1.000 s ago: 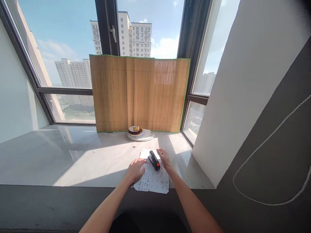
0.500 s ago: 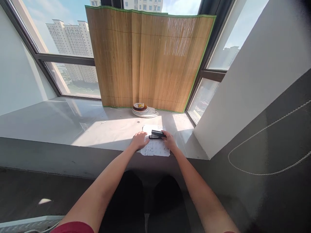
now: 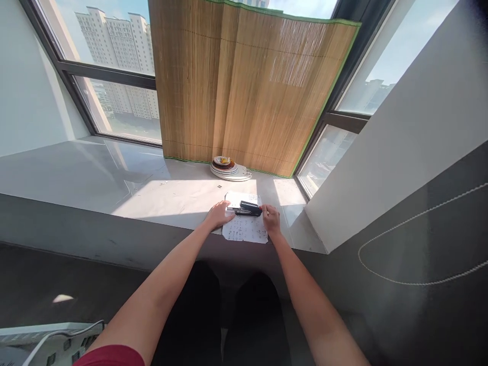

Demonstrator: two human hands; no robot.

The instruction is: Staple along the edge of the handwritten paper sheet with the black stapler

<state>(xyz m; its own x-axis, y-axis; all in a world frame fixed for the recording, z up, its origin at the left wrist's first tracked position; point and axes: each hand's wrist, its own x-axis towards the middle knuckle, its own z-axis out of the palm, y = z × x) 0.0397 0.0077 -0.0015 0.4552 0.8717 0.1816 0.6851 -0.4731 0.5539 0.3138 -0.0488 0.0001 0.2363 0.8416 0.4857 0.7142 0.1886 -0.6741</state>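
Note:
A black stapler (image 3: 250,206) lies over a sheet of handwritten paper (image 3: 244,231) on the window sill. Its upper arm is lifted off the base, and a thin silvery metal part sticks out towards the left. My left hand (image 3: 218,215) is at that metal end, with fingers and thumb closing around it; the exact grip is small and hard to see. At the stapler's right end, the fingers of my right hand (image 3: 271,219) are curled closed on it. Small dark pieces (image 3: 219,186), perhaps staples, lie on the sill beyond the paper.
A stack of plates (image 3: 224,170) stands at the back of the sill, before a bamboo blind (image 3: 244,91) against the window. A white wall (image 3: 381,137) slants up on the right, with a hanging cord (image 3: 400,282) beside it. The sill's front edge runs below my wrists.
The silvery metal part now sticks out of the stapler towards my left hand. My right hand has shifted slightly right, with its fingers more curled. The view has tilted down.

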